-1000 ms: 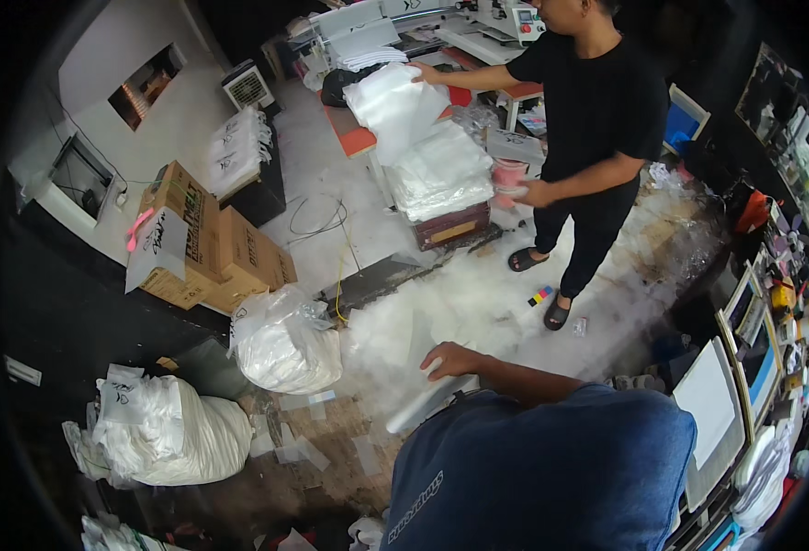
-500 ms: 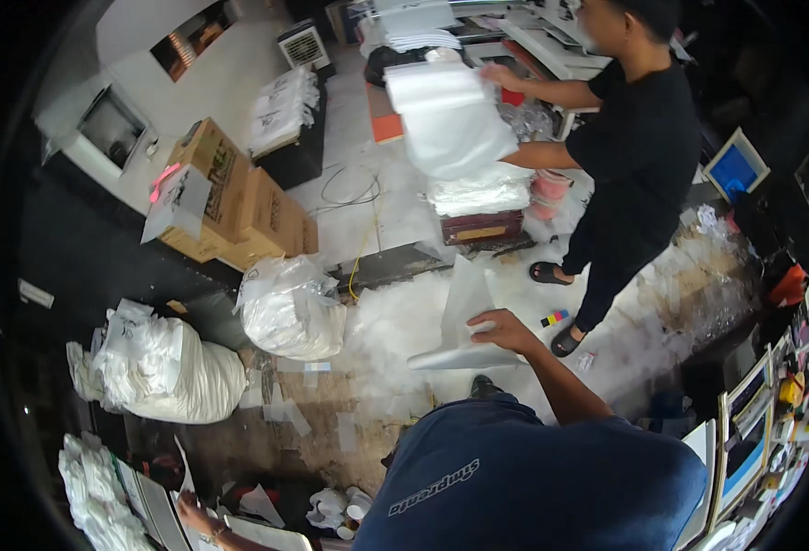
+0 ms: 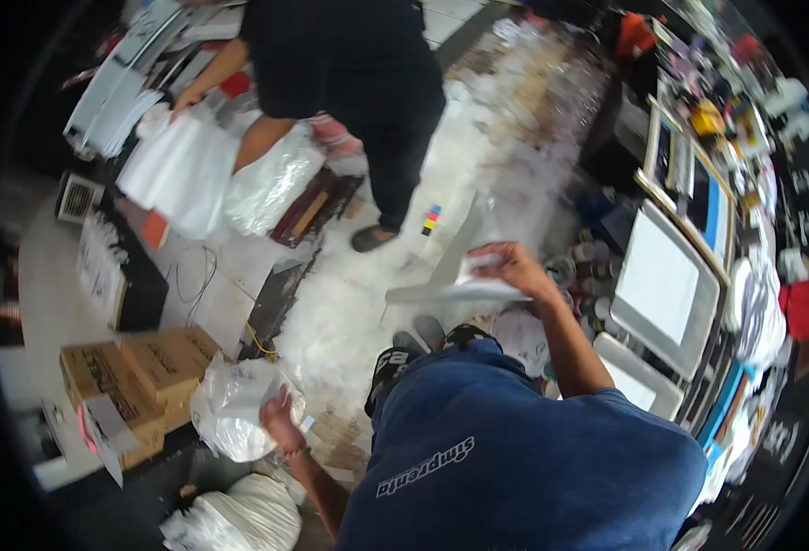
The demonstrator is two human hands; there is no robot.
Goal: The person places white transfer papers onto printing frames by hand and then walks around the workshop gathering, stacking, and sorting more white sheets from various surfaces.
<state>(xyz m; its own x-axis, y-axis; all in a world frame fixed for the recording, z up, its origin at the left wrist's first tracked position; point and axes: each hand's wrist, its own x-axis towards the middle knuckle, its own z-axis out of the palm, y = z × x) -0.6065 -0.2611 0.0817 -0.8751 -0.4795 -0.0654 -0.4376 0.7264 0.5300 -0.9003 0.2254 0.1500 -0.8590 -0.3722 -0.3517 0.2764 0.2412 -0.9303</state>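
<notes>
My right hand [image 3: 509,267] is closed on a translucent white plastic sheet [image 3: 460,292], which is bent, one part standing up and the rest hanging flat in front of my body. My left hand [image 3: 281,424] is held out at the left, in front of a clear plastic sack of white goods [image 3: 225,409]. Its fingers are blurred; whether they hold anything is not clear. At the upper left, a person in black [image 3: 340,83] handles a large white plastic sheet [image 3: 181,168] over a wrapped white stack [image 3: 276,179].
Cardboard boxes [image 3: 115,386] and another white sack [image 3: 244,514] are on the left. At the right are framed printing screens [image 3: 666,285] and a cluttered shelf of bottles [image 3: 712,119]. White-stained floor [image 3: 359,294] lies ahead, with a dark raised edge [image 3: 280,298].
My view has turned to the right. My left hand has come away from the boards at the lower left. My right hand still holds the sheet.
</notes>
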